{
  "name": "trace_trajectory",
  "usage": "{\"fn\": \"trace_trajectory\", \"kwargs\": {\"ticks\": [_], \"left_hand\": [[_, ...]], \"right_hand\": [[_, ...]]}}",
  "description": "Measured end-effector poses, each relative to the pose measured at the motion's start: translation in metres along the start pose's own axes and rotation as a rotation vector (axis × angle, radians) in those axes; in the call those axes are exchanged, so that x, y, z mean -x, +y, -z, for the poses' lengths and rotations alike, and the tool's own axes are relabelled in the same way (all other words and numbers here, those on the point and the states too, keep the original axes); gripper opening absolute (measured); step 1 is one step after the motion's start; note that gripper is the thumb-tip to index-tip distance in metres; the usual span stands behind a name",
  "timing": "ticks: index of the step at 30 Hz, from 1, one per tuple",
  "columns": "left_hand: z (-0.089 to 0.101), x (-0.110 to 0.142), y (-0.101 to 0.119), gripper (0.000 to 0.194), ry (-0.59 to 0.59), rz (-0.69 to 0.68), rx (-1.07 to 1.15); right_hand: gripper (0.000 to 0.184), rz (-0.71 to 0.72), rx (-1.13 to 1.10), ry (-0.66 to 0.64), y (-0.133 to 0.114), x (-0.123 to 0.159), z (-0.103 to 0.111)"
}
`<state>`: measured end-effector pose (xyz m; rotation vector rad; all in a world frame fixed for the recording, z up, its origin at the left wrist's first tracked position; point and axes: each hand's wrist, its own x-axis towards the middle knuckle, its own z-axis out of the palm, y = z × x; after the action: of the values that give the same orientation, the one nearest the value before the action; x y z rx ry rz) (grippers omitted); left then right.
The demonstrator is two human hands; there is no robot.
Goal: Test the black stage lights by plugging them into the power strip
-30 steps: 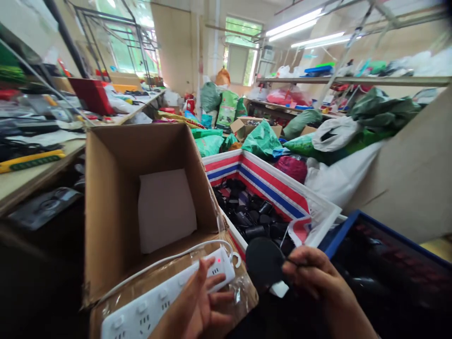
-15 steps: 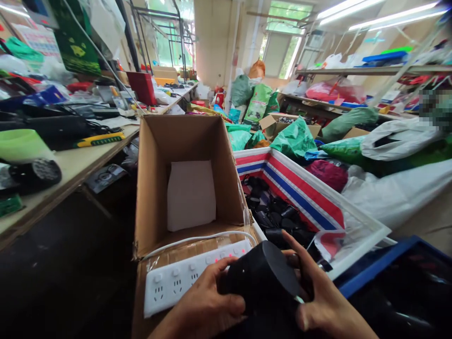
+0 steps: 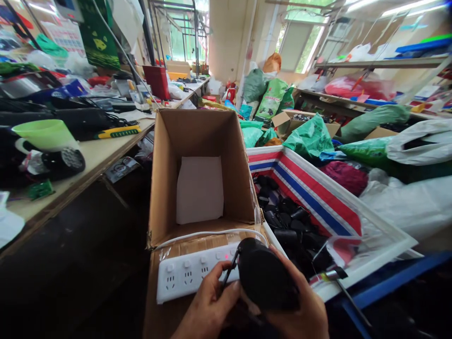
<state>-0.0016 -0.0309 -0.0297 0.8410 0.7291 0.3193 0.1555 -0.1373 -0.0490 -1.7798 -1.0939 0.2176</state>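
A round black thing [image 3: 266, 275] is held low in the view, and it is taken here as the middle of the clock. At four o'clock its side is wrapped by the right hand [image 3: 310, 308], with the fingers laid along its edge. At eight o'clock a thin black strand [image 3: 231, 270] is pinched between the thumb and a finger of the left hand [image 3: 213, 303]. The strand meets the near side of the thing, but whether it is joined on cannot be told. Most of the flat face is left bare. It seems that the thing is kept steady by the right hand so that the strand can be handled by the left. What lies under the thing is hidden in the dark.

At nine o'clock a white power strip [image 3: 196, 266] is laid on brown cardboard [image 3: 151, 301], and a red light is lit on it. It may be put there so that its holes are easy to reach. At eleven o'clock a big box [image 3: 165, 183] is seen, with a pale sheet [image 3: 200, 190] inside. Its open side is turned this way, perhaps so that its inside can be reached. At one o'clock black parts [image 3: 286, 214] are heaped in a white crate [image 3: 388, 226]. A striped lining [image 3: 307, 188] is set inside, perhaps so that the parts are kept in. At ten o'clock, well apart, a green cup [image 3: 45, 134] is seen on a table [image 3: 95, 167].
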Motion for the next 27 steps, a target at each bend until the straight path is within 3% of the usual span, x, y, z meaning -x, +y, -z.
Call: {"fn": "trace_trajectory", "kwargs": {"ticks": [3,6,7,9,11,12,14,17,23,27], "left_hand": [[0.000,0.004,0.003,0.064,-0.043,-0.019,0.069],[0.007,0.007,0.017,0.052,0.014,-0.078,-0.003],[0.009,0.008,0.023,0.050,0.034,-0.100,-0.042],[0.013,0.010,0.034,0.049,0.032,-0.120,-0.079],[0.015,0.013,0.045,0.051,0.015,-0.121,-0.064],[0.015,0.015,0.049,0.052,0.008,-0.124,-0.049],[0.015,0.019,0.057,0.054,0.005,-0.140,-0.039],[0.015,0.025,0.068,0.049,0.035,-0.170,-0.037],[0.022,0.039,0.088,0.053,0.176,-0.227,0.029],[0.031,0.050,0.102,0.051,0.286,-0.289,0.026]], "right_hand": [[0.083,-0.090,-0.158,-0.202,0.003,-0.013,0.013],[0.108,-0.114,-0.288,-0.477,0.011,-0.020,0.034],[0.109,-0.127,-0.262,-0.535,0.016,-0.020,0.038],[0.077,-0.119,-0.128,-0.599,0.028,-0.014,0.041],[0.027,-0.073,0.014,-0.621,0.041,-0.008,0.038],[0.017,-0.036,0.080,-0.609,0.047,-0.005,0.036],[0.025,0.002,0.209,-0.561,0.056,-0.002,0.034],[0.034,-0.058,0.335,-0.507,0.059,-0.005,0.036],[0.038,-0.229,0.150,-0.426,0.034,-0.028,0.036],[0.031,-0.234,0.117,-0.558,0.020,-0.039,0.028]]}}
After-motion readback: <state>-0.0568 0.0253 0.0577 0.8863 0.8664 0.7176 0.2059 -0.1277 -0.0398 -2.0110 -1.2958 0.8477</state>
